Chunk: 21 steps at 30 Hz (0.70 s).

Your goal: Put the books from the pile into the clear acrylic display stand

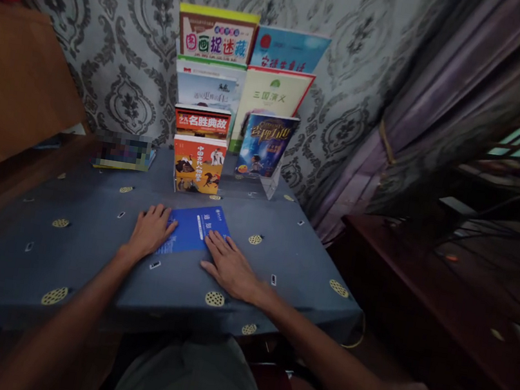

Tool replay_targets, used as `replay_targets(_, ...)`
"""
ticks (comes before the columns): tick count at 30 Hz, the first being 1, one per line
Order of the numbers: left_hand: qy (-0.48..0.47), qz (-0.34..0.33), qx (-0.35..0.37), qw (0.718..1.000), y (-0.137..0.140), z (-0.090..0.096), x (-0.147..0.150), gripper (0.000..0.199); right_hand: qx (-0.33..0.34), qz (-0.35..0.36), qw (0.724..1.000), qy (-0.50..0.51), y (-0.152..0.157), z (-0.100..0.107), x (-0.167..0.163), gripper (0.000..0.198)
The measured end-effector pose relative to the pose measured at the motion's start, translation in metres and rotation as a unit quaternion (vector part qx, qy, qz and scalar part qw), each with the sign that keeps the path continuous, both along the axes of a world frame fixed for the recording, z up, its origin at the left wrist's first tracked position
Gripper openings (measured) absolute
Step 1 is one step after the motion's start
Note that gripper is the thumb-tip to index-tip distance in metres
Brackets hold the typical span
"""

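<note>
A blue booklet (187, 221) with white print lies flat on the cloth-covered table. Over its left edge rests my left hand (152, 229), fingers stretched out. My right hand (231, 265) lies flat with spread fingers on the booklet's right side, covering part of its lower right corner. Just beyond the booklet stands a clear display rack (269, 188) holding several upright books in tiers. At its front left is an orange book (198, 169), and a dark blue book (266, 147) stands at the front right.
A small stack of books (124, 155), partly blurred, lies at the table's back left. The patterned blue tablecloth (84, 260) hangs over the front edge. A wooden panel (12, 86) rises at left. To the right stand a dark red desk (420, 297) with cables and a purple curtain (419, 108).
</note>
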<state>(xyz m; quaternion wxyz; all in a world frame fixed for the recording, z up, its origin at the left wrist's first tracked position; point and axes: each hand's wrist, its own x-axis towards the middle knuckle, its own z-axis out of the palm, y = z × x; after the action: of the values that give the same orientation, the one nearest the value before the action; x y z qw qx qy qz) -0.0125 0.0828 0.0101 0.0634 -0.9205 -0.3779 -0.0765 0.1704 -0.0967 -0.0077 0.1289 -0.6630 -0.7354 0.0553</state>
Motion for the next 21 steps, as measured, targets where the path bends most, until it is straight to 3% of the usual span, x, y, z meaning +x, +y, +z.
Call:
replay_targets(7,-0.013,0.020,-0.003,1.000,0.013,0.010,0.006,0.046,-0.017,-0.062,0.998,-0.001,-0.005,0.005,0.025,0.058)
replay_targets(12,-0.029,0.016,-0.075,0.997,0.020,0.018,0.002,0.042,0.015,-0.057,0.998,0.003,0.003,0.001,0.039,0.052)
replay_targets(17,0.007,0.004,-0.171,0.985,-0.008,0.029,-0.003,0.038,0.010,-0.067,0.998,-0.017,0.031,0.006,0.059,0.051)
replay_targets(21,0.065,-0.064,-0.233,0.968,-0.041,0.034,0.001,0.039,-0.013,-0.055,0.998,-0.020,0.058,0.011,0.064,0.052)
